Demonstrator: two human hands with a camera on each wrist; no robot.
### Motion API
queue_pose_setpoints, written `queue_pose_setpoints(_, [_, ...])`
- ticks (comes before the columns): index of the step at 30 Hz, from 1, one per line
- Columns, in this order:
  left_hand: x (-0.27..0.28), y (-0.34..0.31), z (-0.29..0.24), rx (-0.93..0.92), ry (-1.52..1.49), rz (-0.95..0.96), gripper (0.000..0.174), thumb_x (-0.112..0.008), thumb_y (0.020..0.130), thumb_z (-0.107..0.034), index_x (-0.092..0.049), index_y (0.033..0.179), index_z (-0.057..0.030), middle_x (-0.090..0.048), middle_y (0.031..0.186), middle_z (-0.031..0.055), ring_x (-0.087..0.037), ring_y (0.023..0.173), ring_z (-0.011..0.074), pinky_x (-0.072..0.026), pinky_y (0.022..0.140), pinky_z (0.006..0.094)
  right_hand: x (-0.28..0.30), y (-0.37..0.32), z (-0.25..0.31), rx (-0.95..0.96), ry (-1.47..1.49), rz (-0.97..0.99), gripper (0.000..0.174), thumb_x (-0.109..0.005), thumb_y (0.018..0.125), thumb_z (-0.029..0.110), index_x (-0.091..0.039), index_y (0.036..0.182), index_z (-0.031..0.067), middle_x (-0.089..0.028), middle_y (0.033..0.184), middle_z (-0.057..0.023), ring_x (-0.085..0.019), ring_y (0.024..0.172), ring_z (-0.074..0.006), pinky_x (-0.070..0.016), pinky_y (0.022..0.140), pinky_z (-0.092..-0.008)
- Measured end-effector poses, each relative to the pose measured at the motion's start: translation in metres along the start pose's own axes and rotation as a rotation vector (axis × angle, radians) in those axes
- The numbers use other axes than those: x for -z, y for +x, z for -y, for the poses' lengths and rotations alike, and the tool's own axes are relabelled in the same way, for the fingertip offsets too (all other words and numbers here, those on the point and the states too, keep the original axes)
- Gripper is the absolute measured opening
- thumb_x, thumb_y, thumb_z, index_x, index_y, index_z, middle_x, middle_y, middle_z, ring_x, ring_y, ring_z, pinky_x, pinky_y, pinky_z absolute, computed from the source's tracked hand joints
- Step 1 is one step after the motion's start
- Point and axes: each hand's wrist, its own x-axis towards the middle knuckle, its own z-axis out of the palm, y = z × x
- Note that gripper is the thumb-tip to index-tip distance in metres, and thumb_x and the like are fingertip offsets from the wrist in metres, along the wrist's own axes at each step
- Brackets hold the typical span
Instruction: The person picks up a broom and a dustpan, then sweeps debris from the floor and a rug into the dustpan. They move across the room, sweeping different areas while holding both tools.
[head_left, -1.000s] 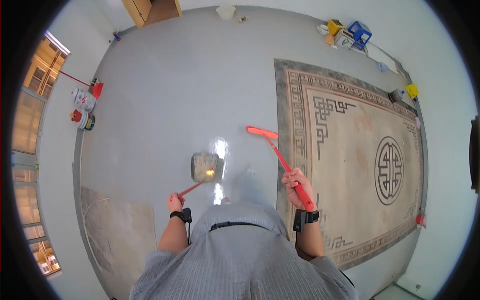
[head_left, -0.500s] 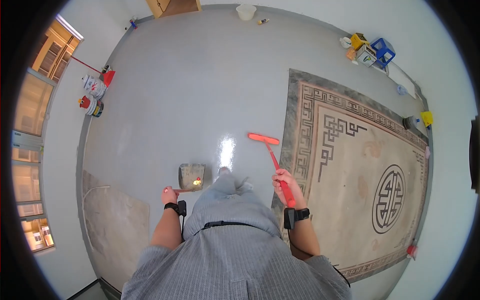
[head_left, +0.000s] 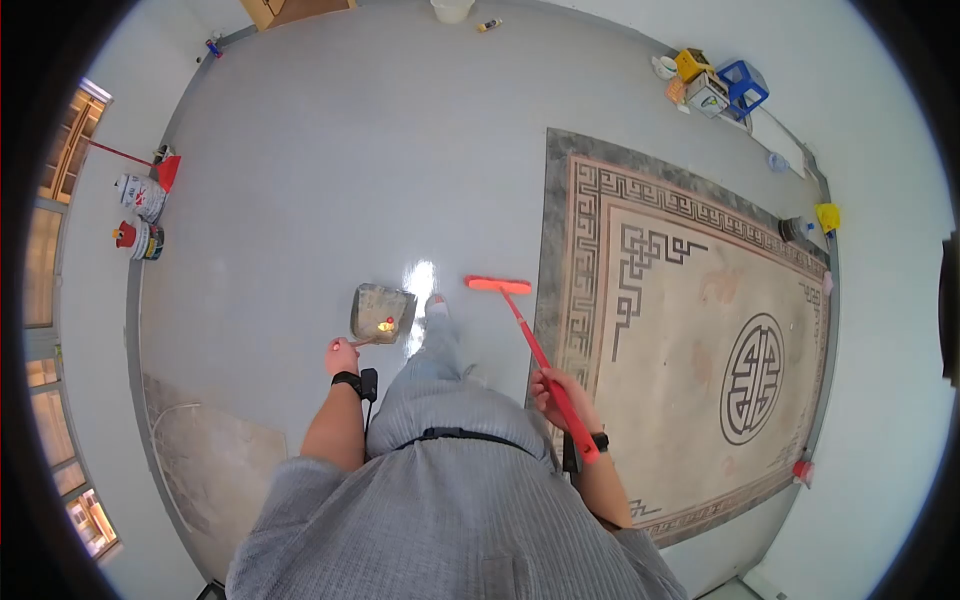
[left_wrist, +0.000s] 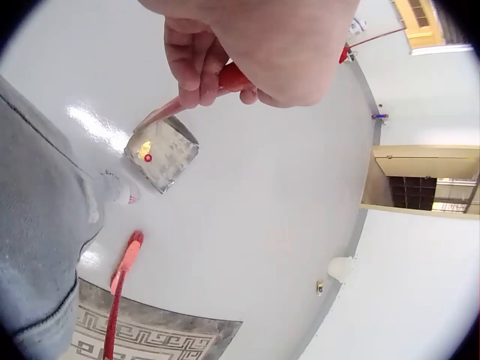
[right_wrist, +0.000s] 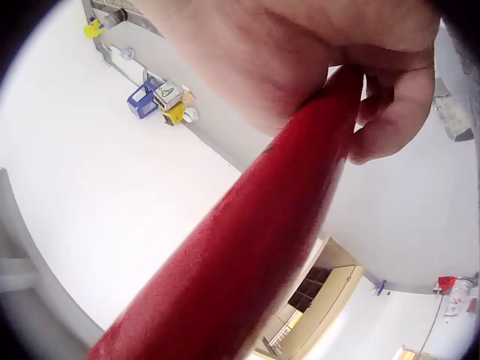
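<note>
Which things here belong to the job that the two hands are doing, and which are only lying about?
Belong to the job, it seems:
red brush, held by the right hand
dustpan, its handle in the left hand
yellow-and-red bits in the pan

Apparently just lying about:
white tub
small bottle
yellow box
white box

Broom (head_left: 498, 285): red handle, orange-red head; slants from my right hand (head_left: 562, 394) toward the grey floor (head_left: 300, 170), head crosswise, near the patterned area (head_left: 680, 290). Dustpan (head_left: 374, 308): grey, stained, reddish handle in my left hand (head_left: 342, 356); small yellow-and-red item (head_left: 387, 325) inside. Floor contact unclear for both.
</note>
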Motion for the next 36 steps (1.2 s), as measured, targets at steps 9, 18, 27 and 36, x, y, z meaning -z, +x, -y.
queue_pose_setpoints(9, [-0.05,0.056,-0.109,0.05,-0.232,0.177,0.022,-0.056,0.089,-0.022,-0.064,0.097,-0.003,-0.06,0.065,0.0055,-0.06,0.054,0.0144,-0.047,0.049,0.0257,-0.106,0.058,0.119,0.059,0.327,0.155,0.016,-0.051,0.088,-0.001,-0.044,0.098,-0.0113,-0.05,0.083,-0.0056,-0.052,0.07,-0.01,-0.0507,0.059,-0.0178])
queue_pose_setpoints(18, [-0.085,0.089,-0.164,0.046,-0.26,0.234,0.021,-0.055,0.092,-0.025,-0.061,0.1,-0.0069,-0.061,0.071,0.0048,-0.06,0.056,0.0138,-0.0463,0.049,0.0239,-0.182,0.098,0.184,0.159,0.166,0.215,0.018,-0.053,0.091,0.009,-0.048,0.102,-0.0038,-0.051,0.082,-0.0027,-0.052,0.067,-0.0098,-0.0487,0.056,-0.0192])
queue_pose_setpoints(27, [-0.107,0.137,-0.189,0.106,-0.267,0.147,0.022,-0.054,0.091,-0.024,-0.061,0.102,-0.0065,-0.062,0.068,0.0054,-0.061,0.054,0.0144,-0.0449,0.044,0.0241,-0.201,0.169,0.234,0.122,-0.117,-0.004,0.011,-0.044,0.097,0.01,-0.043,0.101,-0.0001,-0.048,0.079,-0.0003,-0.043,0.058,-0.004,-0.0387,0.044,-0.0144])
queue_pose_setpoints(36, [-0.12,0.171,-0.278,0.166,-0.219,-0.057,0.024,-0.054,0.086,-0.021,-0.062,0.097,-0.0019,-0.061,0.061,0.007,-0.059,0.05,0.0154,-0.0451,0.044,0.0271,-0.305,0.205,0.347,0.13,-0.17,0.001,0.008,-0.047,0.095,0.007,-0.044,0.092,-0.0002,-0.049,0.08,-0.002,-0.041,0.057,-0.0028,-0.0365,0.043,-0.0128])
